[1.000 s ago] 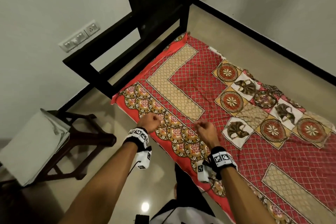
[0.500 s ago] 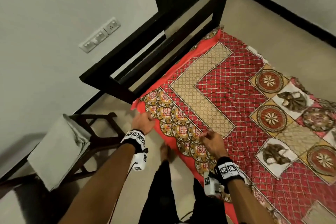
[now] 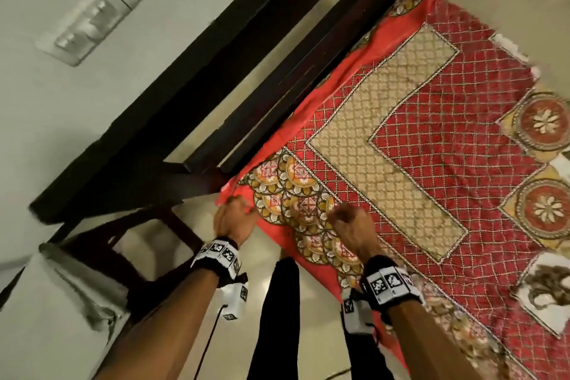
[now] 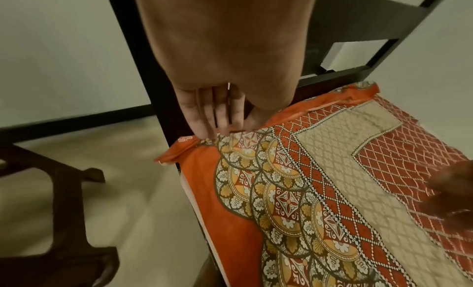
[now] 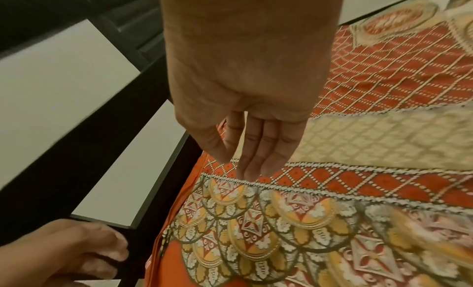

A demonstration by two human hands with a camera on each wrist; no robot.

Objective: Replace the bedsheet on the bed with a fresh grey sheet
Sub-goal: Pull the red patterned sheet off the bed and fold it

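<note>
my left grip (image 3: 234,219) touches the sheet (image 4: 281,190) corner, pinch unclear; right grip (image 5: 250,119) apart. tugging could snag it on the bedframe (image 3: 185,102).

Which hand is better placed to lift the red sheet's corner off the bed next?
Left. The left hand has its fingertips at the corner of the red sheet by the headboard. The right hand is farther in over the patterned border, fingers straight, holding nothing.
</note>
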